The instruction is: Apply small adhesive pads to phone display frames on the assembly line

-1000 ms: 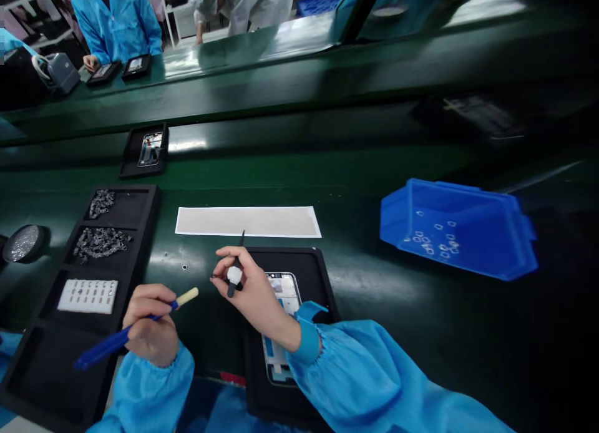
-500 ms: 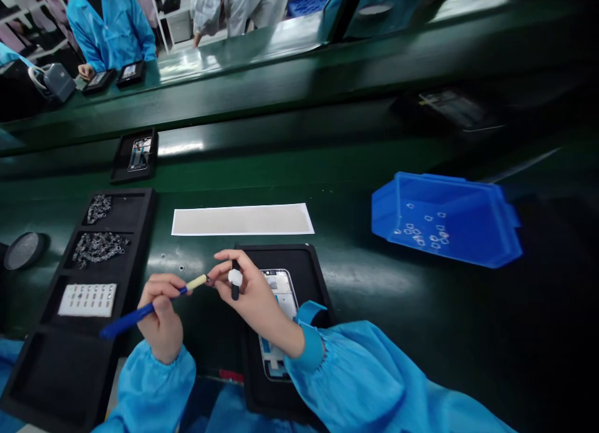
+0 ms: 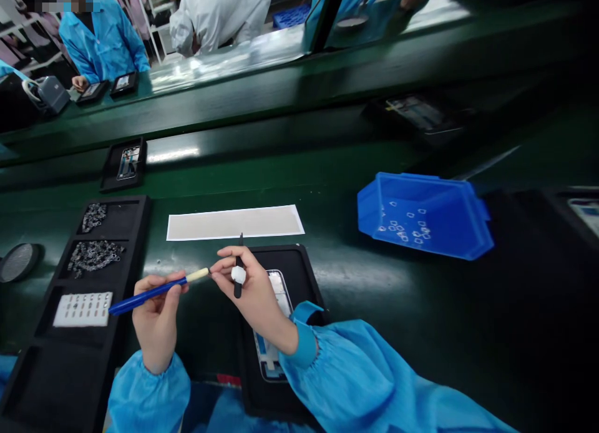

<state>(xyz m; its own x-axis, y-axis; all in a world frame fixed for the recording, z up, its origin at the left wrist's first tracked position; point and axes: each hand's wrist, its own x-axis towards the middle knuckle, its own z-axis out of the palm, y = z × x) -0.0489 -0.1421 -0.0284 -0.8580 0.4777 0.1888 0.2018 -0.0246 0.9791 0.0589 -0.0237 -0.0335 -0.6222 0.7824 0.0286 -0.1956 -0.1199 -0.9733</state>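
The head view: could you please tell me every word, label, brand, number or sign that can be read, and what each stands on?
No text can be read anywhere.
White card: rows of marks, too small to read.
Device in the near tray: details too small to read, partly hidden.
Blue pen-like tool, pale strip: no lettering visible.

No text, label, brand, number or sign is legible. The white plate (image 3: 80,309) in the black tray (image 3: 58,380) bears rows of small marks; these are possibly characters, but are too small to resolve. The blue pen (image 3: 130,303) and the pale strip (image 3: 234,223) show no readable lettering.
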